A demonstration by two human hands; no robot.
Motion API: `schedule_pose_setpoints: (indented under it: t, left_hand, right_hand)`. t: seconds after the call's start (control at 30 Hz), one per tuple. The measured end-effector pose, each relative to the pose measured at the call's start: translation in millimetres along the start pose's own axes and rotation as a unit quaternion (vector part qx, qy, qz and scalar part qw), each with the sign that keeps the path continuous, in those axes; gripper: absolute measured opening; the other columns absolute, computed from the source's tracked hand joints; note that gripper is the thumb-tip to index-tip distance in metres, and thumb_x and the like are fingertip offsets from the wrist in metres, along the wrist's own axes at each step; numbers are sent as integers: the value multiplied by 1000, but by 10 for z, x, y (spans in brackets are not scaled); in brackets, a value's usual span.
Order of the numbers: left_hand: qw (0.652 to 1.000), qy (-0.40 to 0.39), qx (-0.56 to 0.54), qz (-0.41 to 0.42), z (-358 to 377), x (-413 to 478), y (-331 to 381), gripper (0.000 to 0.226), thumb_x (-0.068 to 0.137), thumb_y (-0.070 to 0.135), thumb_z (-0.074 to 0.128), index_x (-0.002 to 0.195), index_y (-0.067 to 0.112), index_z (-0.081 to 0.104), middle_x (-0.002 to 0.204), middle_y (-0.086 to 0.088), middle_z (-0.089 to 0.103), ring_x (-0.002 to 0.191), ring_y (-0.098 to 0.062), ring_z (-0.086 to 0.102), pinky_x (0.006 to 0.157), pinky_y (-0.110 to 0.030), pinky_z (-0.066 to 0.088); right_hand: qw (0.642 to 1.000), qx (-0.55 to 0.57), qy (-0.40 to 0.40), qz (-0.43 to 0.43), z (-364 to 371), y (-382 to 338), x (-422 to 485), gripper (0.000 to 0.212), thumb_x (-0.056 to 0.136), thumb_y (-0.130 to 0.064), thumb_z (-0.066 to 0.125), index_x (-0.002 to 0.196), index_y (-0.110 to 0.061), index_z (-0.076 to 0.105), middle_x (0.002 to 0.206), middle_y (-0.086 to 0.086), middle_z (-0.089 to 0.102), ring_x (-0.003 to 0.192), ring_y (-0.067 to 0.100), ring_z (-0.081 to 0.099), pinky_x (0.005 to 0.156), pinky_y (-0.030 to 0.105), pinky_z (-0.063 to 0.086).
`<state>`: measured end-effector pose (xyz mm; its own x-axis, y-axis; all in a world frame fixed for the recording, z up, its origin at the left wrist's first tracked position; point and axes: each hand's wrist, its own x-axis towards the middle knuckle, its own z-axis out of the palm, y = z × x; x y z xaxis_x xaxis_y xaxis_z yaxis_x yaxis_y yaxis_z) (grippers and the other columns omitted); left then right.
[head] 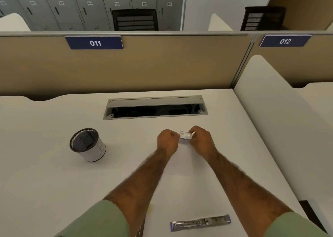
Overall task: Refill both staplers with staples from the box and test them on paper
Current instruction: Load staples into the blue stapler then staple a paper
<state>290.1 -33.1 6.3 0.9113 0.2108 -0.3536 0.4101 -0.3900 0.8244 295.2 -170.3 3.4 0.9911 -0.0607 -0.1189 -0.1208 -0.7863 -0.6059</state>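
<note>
Both my hands are out over the middle of the white desk, holding a small white staple box (185, 135) between them. My left hand (167, 141) pinches its left end with curled fingers. My right hand (201, 137) grips its right end. A blue stapler (200, 222) lies flat and folded open near the front edge, its metal staple channel showing. A white sheet of paper (182, 162) lies on the desk under my hands. A second stapler may be the object partly hidden under my left forearm (141, 226); I cannot tell.
A black mesh pen cup (87, 144) wrapped in white paper stands at the left. An open grey cable tray (155, 106) is set into the desk at the back. A tan partition (162, 65) closes the back, a white divider (270, 119) the right.
</note>
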Motion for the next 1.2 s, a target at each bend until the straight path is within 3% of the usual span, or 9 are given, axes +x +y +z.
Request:
schedule_pose_setpoints:
  t: [0.1,0.2,0.37,0.57,0.8,1.0,1.1,1.2]
  left_hand:
    - [993,17,-116,-34,-214,-311,-8,14,94,22,68,104,11,68,103,-6,71,83,-20,73,74,-25,61]
    - [980,15,-195,-34,-518,-739,-68,17,88,20,75,97,7,68,91,-8,76,71,-22,77,75,-35,64]
    - [964,-2,-261,-57,-931,-1448,-208,18,86,9,76,95,-2,64,83,-17,77,75,-30,77,77,-39,63]
    - [948,-27,-310,-61,-1271,-2109,-404,17,88,6,72,95,-7,62,89,-19,76,84,-35,76,85,-42,61]
    - [937,-79,-335,-58,-1509,-2416,-419,30,89,10,71,117,9,59,100,-17,77,91,-34,76,89,-43,59]
    - [934,-85,-341,-58,-1602,-2527,-430,22,91,8,68,112,0,65,100,-17,77,94,-34,75,89,-40,59]
    - [936,-87,-335,-59,-1612,-2548,-424,22,91,10,68,111,2,66,100,-16,77,94,-33,75,90,-41,58]
    - [937,-90,-333,-62,-1603,-2578,-431,20,91,9,68,110,3,66,100,-16,77,93,-32,75,88,-39,59]
  right_hand:
    - [998,58,-15,-5,-42,-205,-281,19,84,-5,69,93,-18,59,89,2,65,78,20,61,65,22,48]
    - [991,129,-43,17,-95,-410,-674,25,80,0,69,94,-20,60,81,1,65,72,20,65,60,27,52]
    - [959,265,-96,33,-220,-664,-1402,32,74,5,67,94,-20,65,73,4,67,65,19,67,66,37,57]
    - [890,431,-122,86,-318,-870,-2096,19,85,0,67,101,-10,71,80,15,70,75,35,71,73,40,60]
    - [875,454,-148,80,-459,-1023,-2436,18,88,1,65,102,-9,71,86,22,71,77,34,71,72,39,59]
    - [859,477,-166,81,-543,-1079,-2562,17,94,-2,59,105,-7,70,94,24,71,77,35,70,74,41,60]
    - [876,450,-154,77,-527,-1089,-2574,13,90,-9,66,102,-9,70,92,16,73,75,32,71,70,44,58]
    - [893,422,-139,68,-511,-1087,-2584,12,85,-8,71,97,-10,71,86,14,72,68,25,68,63,38,54]
